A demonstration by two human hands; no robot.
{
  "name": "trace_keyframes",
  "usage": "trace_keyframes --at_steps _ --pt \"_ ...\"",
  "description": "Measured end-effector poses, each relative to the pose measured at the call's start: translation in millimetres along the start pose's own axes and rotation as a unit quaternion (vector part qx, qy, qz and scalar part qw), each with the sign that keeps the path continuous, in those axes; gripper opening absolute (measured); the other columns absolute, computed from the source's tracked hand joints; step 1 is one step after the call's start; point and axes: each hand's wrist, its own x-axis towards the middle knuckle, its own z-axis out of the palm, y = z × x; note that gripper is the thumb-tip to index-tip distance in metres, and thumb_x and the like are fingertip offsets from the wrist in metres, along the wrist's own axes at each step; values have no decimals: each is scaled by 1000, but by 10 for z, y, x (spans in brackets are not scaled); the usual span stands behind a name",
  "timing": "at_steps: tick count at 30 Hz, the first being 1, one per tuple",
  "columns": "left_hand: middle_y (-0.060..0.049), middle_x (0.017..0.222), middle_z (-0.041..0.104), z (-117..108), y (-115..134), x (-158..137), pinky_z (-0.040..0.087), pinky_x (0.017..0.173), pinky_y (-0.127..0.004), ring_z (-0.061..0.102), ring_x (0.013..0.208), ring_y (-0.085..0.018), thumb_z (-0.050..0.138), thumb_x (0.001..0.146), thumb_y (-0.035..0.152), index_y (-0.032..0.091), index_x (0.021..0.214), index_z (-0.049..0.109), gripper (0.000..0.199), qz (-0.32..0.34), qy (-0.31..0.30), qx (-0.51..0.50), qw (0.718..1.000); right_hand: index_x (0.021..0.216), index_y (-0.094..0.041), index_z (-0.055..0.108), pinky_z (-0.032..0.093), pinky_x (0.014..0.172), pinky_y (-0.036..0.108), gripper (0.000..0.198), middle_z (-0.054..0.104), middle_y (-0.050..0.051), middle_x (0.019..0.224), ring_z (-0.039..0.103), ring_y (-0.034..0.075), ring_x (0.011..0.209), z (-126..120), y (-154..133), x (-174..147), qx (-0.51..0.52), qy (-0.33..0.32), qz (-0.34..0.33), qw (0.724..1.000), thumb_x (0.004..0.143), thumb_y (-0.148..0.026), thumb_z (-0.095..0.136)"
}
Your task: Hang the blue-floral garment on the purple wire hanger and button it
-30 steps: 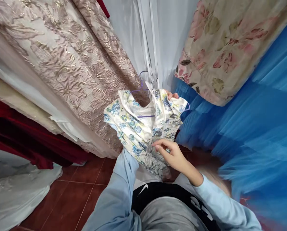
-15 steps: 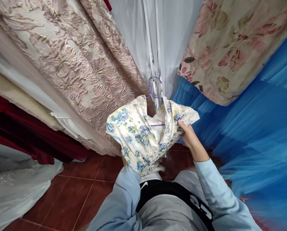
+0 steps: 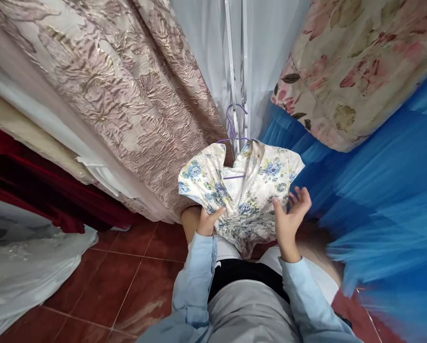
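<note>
Left hand (image 3: 209, 222): fingers grasping the garment (image 3: 247, 207) on its purple hanger (image 3: 230, 125). Right hand (image 3: 290, 220): fingers released, spread at the garment's edge.

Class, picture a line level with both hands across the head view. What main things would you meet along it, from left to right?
Dark red fabric → pink textured fabric → left hand → blue-flowered garment → right hand → blue fabric.
</note>
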Motion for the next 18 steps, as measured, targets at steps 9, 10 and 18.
trace_keyframes --at_steps 9,10,18 --pt "-13 125 71 223 -64 -118 44 115 -47 63 127 -32 88 67 35 17 123 65 64 26 -16 11 999 92 -19 65 50 70 31 26 69 5 87 63 19 74 132 -5 -420 -55 -360 65 929 87 -44 70" --pt "-13 127 71 215 -57 -123 45 115 -47 63 127 -32 88 66 35 17 124 64 65 25 -16 13 999 89 -19 65 49 71 31 25 68 5 85 63 18 74 153 -18 -434 -52 -368 64 926 89 -44 68" --pt "-18 155 49 57 -109 -20 43 117 -43 51 142 -31 81 78 38 22 150 41 84 97 135 2 986 71 -20 55 34 58 27 30 52 -3 62 47 13 58 95 -29 -432 -53 -435 96 894 91 -42 61"
